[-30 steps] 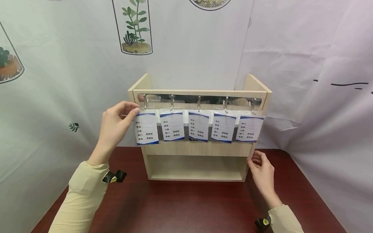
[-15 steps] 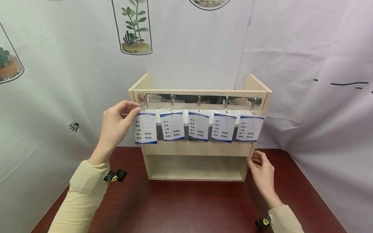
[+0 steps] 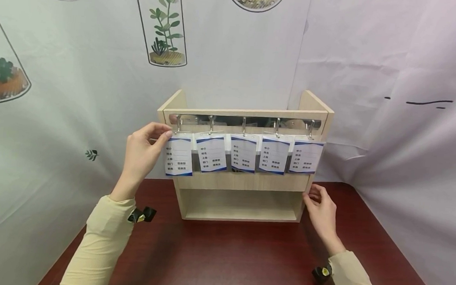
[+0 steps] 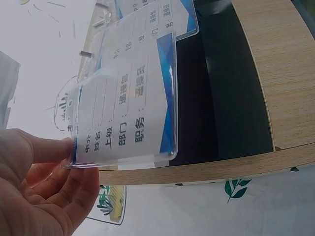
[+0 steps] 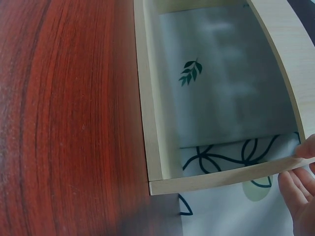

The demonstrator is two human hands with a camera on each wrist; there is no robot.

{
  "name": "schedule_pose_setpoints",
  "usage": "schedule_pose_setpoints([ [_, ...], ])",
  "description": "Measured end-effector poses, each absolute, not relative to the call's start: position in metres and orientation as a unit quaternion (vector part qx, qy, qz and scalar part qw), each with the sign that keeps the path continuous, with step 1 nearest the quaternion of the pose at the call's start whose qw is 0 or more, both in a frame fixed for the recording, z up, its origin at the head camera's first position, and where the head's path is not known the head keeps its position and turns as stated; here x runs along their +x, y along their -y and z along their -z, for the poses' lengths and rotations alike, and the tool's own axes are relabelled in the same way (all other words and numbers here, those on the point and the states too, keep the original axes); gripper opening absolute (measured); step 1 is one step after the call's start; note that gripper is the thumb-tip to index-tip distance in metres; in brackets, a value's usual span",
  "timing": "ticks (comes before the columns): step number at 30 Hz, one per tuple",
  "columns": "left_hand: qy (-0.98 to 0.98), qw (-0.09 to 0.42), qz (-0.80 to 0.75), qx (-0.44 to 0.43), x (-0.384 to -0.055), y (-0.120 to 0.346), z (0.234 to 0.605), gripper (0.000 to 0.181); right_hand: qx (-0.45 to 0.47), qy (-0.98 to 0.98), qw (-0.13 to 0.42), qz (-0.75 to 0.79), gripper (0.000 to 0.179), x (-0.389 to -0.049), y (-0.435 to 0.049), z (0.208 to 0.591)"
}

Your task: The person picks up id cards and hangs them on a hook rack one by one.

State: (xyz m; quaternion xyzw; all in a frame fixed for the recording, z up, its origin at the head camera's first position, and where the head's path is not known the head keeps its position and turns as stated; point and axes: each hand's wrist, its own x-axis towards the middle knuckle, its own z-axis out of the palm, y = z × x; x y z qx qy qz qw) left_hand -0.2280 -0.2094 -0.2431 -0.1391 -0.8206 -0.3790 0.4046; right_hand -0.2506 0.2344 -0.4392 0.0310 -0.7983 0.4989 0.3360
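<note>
A pale wooden shelf unit [image 3: 245, 181] stands on the table, with a row of metal hooks [image 3: 243, 126] along its top front. From the hooks hang several ID badges in clear plastic sleeves, side by side. My left hand [image 3: 139, 156] pinches the upper left corner of the leftmost badge [image 3: 179, 157] between thumb and fingers. In the left wrist view, the thumb lies on the front of that badge [image 4: 120, 110]. Lower down on the right, my right hand [image 3: 323, 212] grips the unit's side panel [image 5: 231, 177], thumb inside and fingers outside.
The dark red table [image 3: 239, 258] extends in front of the unit. An open compartment [image 3: 241, 204] runs along the unit's bottom. White fabric printed with plants [image 3: 238, 50] surrounds the table at the back and sides.
The leftmost badge's lower edge has shifted slightly left and up, with my left hand still at its corner. My right hand stays on the side panel.
</note>
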Motion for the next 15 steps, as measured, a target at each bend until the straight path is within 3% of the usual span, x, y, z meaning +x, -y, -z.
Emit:
schedule_pose_setpoints([
  [15, 0.814, 0.353, 0.444, -0.124, -0.2317, 0.2114, 0.2454, 0.020, 0.033, 0.797, 0.339, -0.498, 0.030, -0.2505, -0.2338, 0.4395],
])
